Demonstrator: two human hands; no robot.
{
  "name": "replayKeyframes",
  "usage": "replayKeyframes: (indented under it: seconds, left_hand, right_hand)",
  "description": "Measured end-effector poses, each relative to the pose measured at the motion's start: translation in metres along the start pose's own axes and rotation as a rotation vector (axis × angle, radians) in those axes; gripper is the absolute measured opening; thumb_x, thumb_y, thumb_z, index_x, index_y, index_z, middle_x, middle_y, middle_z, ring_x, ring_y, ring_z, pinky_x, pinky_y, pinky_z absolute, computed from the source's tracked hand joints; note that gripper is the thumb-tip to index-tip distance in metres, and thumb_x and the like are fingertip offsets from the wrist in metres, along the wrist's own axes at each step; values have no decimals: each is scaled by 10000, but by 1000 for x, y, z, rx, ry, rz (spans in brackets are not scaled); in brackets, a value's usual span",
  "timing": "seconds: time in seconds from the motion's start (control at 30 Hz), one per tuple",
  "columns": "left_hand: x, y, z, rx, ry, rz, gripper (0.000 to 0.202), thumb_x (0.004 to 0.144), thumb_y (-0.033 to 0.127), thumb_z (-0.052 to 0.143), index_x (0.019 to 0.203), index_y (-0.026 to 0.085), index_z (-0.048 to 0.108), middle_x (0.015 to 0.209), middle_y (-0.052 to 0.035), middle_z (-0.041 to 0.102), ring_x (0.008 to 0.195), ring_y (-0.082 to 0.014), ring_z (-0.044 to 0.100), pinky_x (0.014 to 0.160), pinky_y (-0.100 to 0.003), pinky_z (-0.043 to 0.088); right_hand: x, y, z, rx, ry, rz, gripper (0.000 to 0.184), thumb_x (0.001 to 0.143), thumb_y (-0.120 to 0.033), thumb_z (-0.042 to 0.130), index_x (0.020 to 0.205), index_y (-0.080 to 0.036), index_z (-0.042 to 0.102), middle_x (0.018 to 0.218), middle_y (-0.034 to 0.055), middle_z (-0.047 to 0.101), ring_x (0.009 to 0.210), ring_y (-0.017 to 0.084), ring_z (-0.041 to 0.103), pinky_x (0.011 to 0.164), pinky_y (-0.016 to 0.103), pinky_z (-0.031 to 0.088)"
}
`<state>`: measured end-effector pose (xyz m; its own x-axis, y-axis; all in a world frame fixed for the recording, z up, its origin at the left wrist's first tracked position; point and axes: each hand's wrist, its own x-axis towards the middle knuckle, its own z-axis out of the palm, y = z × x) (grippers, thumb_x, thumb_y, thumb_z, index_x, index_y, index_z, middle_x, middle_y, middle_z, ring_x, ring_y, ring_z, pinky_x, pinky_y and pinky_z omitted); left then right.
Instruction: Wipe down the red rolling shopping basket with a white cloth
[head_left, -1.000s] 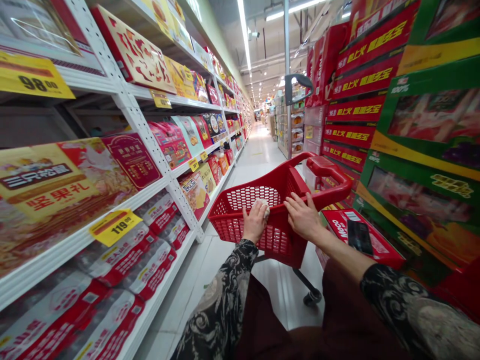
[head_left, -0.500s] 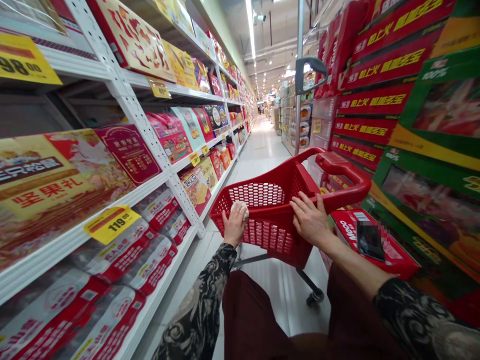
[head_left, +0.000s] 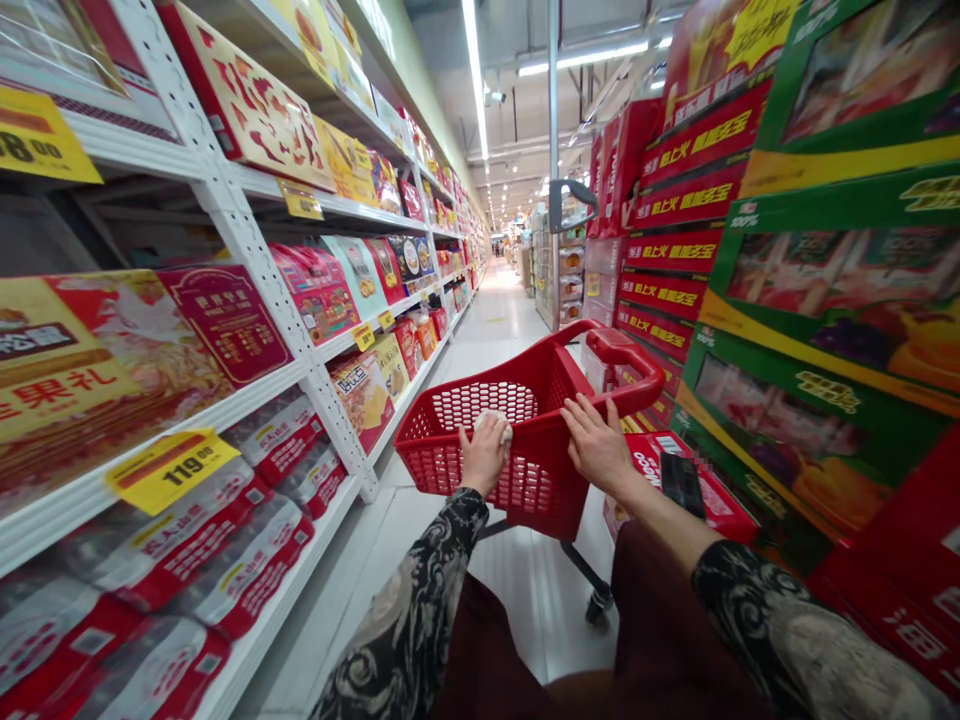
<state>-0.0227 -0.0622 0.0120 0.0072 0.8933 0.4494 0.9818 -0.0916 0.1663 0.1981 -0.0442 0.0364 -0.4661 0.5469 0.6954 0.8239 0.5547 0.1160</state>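
Observation:
A red plastic shopping cart (head_left: 442, 450) with a mesh basket stands in front of me, its wheels on the floor below. My left hand (head_left: 484, 455) presses a white wad of cloth or tissue (head_left: 493, 428) against the basket's near rim. My right hand (head_left: 596, 447) lies on the same rim with its fingers spread, holding nothing that I can see. Beyond it, a dark flat object, perhaps a phone (head_left: 681, 484), lies on a red box (head_left: 720, 515). The basket holds no visible goods.
White metal shelves (head_left: 225, 200) of boxed goods with yellow price tags line the left. Stacked red and green gift boxes (head_left: 817, 340) rise on the right. A long, pale tiled aisle floor (head_left: 487, 320) runs ahead between them.
The cart and both hands sit further left in the picture, and the view has tilted slightly. Shelves and stacks have shifted with it. Both hands stay on the rim, the white wad under the left.

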Motion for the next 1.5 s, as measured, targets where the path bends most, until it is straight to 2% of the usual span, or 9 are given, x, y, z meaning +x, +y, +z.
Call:
replayKeyframes:
  seconds: [0.3,0.53,0.8,0.87,0.97,1.13,1.23,1.37,1.5]
  left_hand:
    - [26,110,-9,-189,51,153,367,889,243,348,1239,274,453,1371,-23,440,1293,-158,339,1086,-530,140]
    - [23,117,-25,-215,113,229,371,886,229,355,1243,271,447,1375,-32,434,1299,-156,335,1093,-508,131]
    - [21,143,-42,-448,210,294,639,830,179,376,1410,165,110,1450,-97,298,1323,-136,285,1103,-349,215]
    - [20,137,-42,-459,145,307,731,803,242,443,1415,147,54,1477,-117,217,1346,-159,230,1098,-350,228]
    - [19,107,-36,-322,-9,130,760,777,357,495,1408,180,110,1488,-121,179,1369,-227,146,1097,-479,160]
    - [16,67,-19,-116,-301,8,752,736,373,499,1388,189,174,1488,-113,177,1373,-256,112,1066,-582,60]
    - [14,66,-16,-111,-312,11,764,722,364,495,1389,189,167,1495,-111,143,1377,-248,93,1069,-573,45]
    - [12,70,-19,-145,-303,-3,756,717,342,491,1387,194,174,1494,-107,148,1376,-247,103,1066,-579,55]
    - [10,70,-22,-154,-300,-7,745,718,324,489,1384,196,181,1492,-104,156,1374,-243,117,1064,-582,61]
  right_hand:
    - [-2,43,-20,-72,39,124,458,756,-138,435,1205,-112,519,1260,119,539,1216,267,412,1048,562,85]
    - [1,46,-29,86,62,145,382,818,-176,407,1170,-170,554,1227,109,568,1192,275,445,1029,601,98]
    - [15,6,-39,1071,237,551,467,810,-359,426,1231,-172,498,1024,75,669,886,196,632,766,324,509]
    - [19,12,-42,1090,257,645,479,789,-353,442,1223,-160,504,979,66,681,842,194,640,741,319,517]
    - [26,46,-54,742,373,662,464,788,-309,448,1219,-152,520,1088,99,643,963,226,606,841,367,479]
    - [29,97,-64,212,316,392,460,749,-149,412,1183,-125,562,1262,143,529,1165,258,479,971,417,377]
    - [25,100,-57,220,269,406,402,729,-181,432,1077,-146,631,1117,125,625,1024,250,568,895,386,437]
    - [28,97,-52,397,213,725,277,700,-316,496,786,-142,693,746,85,678,703,227,621,659,322,492]
    - [37,99,-59,493,155,844,336,690,-319,510,920,-129,664,724,79,673,640,212,610,581,299,471]
